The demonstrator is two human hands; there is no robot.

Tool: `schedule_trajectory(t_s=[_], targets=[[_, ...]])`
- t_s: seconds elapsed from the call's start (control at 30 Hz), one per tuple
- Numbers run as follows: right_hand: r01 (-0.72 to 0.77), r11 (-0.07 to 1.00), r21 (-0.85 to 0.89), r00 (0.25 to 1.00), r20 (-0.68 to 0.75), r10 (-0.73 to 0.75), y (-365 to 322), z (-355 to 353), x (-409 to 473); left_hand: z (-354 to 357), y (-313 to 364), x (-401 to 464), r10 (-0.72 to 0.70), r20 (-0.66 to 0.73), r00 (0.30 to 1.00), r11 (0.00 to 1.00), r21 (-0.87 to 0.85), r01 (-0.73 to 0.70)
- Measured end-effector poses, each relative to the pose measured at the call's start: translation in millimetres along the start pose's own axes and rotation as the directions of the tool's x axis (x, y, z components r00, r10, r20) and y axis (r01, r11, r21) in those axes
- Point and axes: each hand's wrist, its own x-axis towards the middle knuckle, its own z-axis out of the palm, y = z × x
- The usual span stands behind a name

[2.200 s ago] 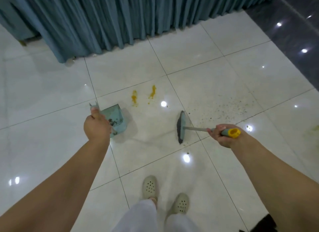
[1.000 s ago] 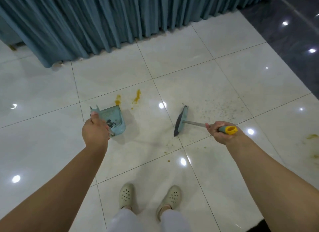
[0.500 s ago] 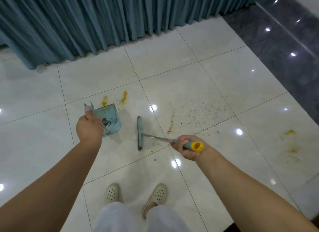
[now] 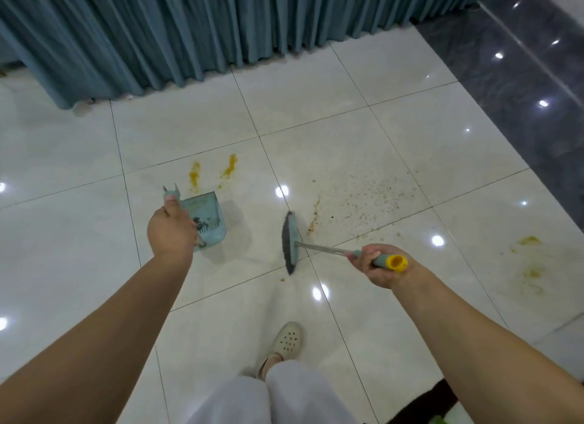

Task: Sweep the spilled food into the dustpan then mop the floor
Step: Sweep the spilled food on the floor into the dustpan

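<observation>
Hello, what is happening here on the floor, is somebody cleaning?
Yes. A person stands on the white tiled floor and is sweeping up spilled food. The left hand holds a light blue dustpan by its handle, and the right hand grips a broom whose head rests on the tiles. Fine crumbs lie scattered to the right of the broom head, not yet in the pan. Yellow smears sit beyond the dustpan and more stains at far right. No mop is in view.
</observation>
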Motion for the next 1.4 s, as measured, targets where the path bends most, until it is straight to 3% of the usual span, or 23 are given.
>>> schedule_trajectory(t_s=[0.2, 0.47, 0.77, 1.0, 1.2, 1.4], targets=[[0.065, 0.996, -0.065, 0.998, 0.031, -0.063, 24, -14, -12, -38, -22, -9, 0.004, 0.008, 1.000, 0.997, -0.075, -0.003], [0.032, 0.970, -0.243, 0.996, 0.089, -0.011, 123, -31, -34, -113, -57, -29, 0.055, 0.031, 0.998, 0.994, -0.094, -0.052], [-0.188, 0.916, -0.354, 0.969, 0.086, 0.232, 253, -30, -38, -185, -94, -50, 0.012, -0.019, 1.000, 0.998, -0.061, -0.013], [-0.347, 0.841, -0.414, 0.914, 0.053, 0.403, 316, -24, -6, -203, -115, -66, -0.029, -0.072, 0.997, 0.999, -0.039, 0.027], [-0.358, 0.853, -0.379, 0.918, 0.022, 0.395, 287, -57, 10, -179, -115, -93, -0.052, -0.076, 0.996, 0.999, 0.000, 0.052], [-0.281, 0.866, -0.415, 0.953, -0.016, 0.301, 159, -125, -1, -118, -96, -136, -0.061, -0.095, 0.994, 0.998, -0.019, 0.060]])
